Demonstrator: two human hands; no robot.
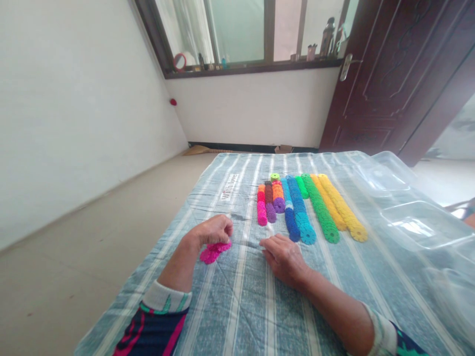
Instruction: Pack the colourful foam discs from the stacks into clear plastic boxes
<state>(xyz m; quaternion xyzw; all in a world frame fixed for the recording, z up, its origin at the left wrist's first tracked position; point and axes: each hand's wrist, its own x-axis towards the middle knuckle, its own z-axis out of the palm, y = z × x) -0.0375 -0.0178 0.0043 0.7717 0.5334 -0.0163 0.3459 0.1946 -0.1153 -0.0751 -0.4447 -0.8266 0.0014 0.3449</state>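
Observation:
Bright pink notched discs lie in a small loose pile on the striped cloth. Over their upper edge is my left hand, its fingers pinched together at the pile; what sits between the fingertips is too small to make out. My right hand rests on the cloth to the right, fingers curled together, with their inner side hidden. Beyond it lie rows of overlapping discs: a pink and red row, a purple and brown row, blue rows, a green row and yellow rows.
Clear plastic containers stand along the right side of the cloth-covered table. Printed lettering marks the cloth's far left. Behind are a window sill with small items and a dark red door.

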